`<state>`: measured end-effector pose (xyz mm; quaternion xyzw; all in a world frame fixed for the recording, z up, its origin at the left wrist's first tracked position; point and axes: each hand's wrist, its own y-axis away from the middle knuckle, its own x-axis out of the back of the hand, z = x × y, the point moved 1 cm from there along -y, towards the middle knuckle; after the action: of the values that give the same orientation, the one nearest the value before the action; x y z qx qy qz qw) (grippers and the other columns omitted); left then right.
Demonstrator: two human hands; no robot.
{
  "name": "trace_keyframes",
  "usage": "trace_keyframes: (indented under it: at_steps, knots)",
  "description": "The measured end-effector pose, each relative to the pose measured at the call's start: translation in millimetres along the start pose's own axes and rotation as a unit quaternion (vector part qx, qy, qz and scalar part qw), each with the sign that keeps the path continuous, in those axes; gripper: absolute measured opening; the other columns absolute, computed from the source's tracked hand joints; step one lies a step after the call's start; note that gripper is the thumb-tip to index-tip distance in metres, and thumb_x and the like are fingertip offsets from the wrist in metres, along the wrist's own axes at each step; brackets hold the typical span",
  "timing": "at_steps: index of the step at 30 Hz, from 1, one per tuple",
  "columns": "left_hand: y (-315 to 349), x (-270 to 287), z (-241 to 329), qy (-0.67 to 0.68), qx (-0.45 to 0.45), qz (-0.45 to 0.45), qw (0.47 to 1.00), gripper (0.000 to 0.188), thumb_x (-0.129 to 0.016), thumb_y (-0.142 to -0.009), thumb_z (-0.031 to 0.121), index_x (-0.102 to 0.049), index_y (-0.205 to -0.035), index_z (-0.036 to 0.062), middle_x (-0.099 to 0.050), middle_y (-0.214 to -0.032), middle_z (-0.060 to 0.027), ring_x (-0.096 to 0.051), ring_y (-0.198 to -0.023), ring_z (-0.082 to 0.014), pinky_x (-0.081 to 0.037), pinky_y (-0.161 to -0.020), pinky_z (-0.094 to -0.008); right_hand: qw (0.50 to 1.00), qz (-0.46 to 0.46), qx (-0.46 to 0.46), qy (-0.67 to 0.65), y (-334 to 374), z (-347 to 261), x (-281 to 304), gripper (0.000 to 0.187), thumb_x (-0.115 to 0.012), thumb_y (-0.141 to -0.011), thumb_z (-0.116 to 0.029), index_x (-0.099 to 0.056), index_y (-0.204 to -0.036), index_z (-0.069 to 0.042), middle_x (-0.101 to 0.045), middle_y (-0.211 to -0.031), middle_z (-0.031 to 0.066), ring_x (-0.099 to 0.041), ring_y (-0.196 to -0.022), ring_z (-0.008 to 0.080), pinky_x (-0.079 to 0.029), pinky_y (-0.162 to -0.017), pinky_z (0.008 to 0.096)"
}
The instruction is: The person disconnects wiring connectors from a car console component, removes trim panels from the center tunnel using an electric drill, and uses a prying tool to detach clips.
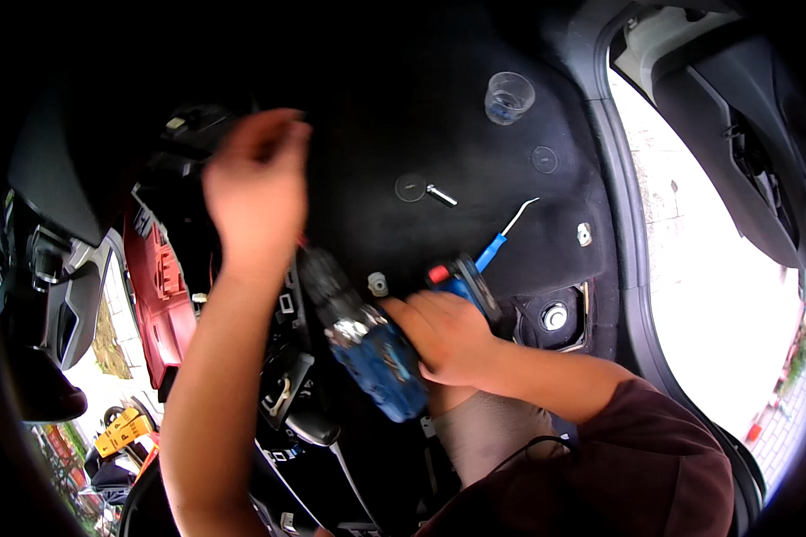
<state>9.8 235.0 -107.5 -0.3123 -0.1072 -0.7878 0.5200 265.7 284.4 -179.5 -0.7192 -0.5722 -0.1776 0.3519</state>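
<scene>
My right hand [448, 336] is wrapped round the handle of a blue and black cordless drill [376, 367]. The drill's chuck points up and to the left, toward my left forearm, and its battery [468, 283] with a red button sticks out beyond my fingers. Raised ahead and to the left is my left hand [260, 188], smeared by motion. Its fingers look curled, but whether they hold anything I cannot make out. On the black carpeted floor, right of the drill, lies a blue-handled hook pick [501, 242]. A short silver socket or bit [441, 195] lies farther off.
A clear plastic cup [509, 98] with small things in it stands at the far right of the carpet. Dismantled dark trim [287, 394] and a red body panel [159, 286] flank my left arm. A door sill [631, 233] and open door [734, 143] border the right.
</scene>
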Motion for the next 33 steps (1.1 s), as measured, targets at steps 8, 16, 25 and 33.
trace_keyframes:
  at_steps: [8,16,25,33]
  knots:
    - [-23.4,-206.3,64.0,0.227,0.199,-0.266,0.915,0.034,-0.068,-0.099,-0.001,-0.066,-0.132,-0.0092,-0.072,-0.125,-0.0181,-0.072,-0.112,-0.0221,-0.059,-0.100,-0.0295,0.990,-0.020,-0.132,-0.044,103.4,4.7,43.6,0.047,-0.071,-0.080,-0.019,-0.063,-0.123,0.000,-0.067,-0.095,0.0148,-0.069,-0.083,0.0320,-0.056,-0.074,0.0399]
    - [-16.7,-162.9,27.8,0.319,0.226,-0.259,0.883,0.046,-0.057,-0.104,0.000,-0.052,-0.149,-0.0100,-0.059,-0.149,-0.0245,-0.063,-0.134,-0.0289,-0.052,-0.115,-0.0360,0.982,-0.024,-0.181,-0.049,113.4,40.7,33.3,0.064,-0.072,-0.071,-0.009,-0.059,-0.132,0.003,-0.064,-0.094,0.0175,-0.068,-0.084,0.0376,-0.056,-0.075,0.0449]
    - [38.8,105.4,-63.4,0.205,0.268,-0.148,0.930,0.043,-0.060,-0.106,0.020,-0.062,-0.143,-0.0021,-0.071,-0.136,-0.0149,-0.067,-0.123,-0.0221,-0.052,-0.107,-0.0366,0.998,0.007,-0.047,-0.035,-8.8,-8.8,1.6,0.063,-0.076,-0.068,-0.009,-0.060,-0.128,0.006,-0.064,-0.090,0.0154,-0.067,-0.079,0.0352,-0.056,-0.070,0.0413]
    - [-4.4,139.5,-116.7,0.570,0.232,-0.054,0.787,0.040,-0.051,-0.110,0.017,-0.057,-0.139,-0.0096,-0.068,-0.137,-0.0223,-0.068,-0.123,-0.0314,-0.056,-0.109,-0.0394,0.989,-0.027,0.056,0.132,-161.4,-92.3,-62.0,0.049,-0.075,-0.074,-0.004,-0.057,-0.120,0.002,-0.065,-0.091,0.0152,-0.070,-0.085,0.0322,-0.058,-0.074,0.0414]
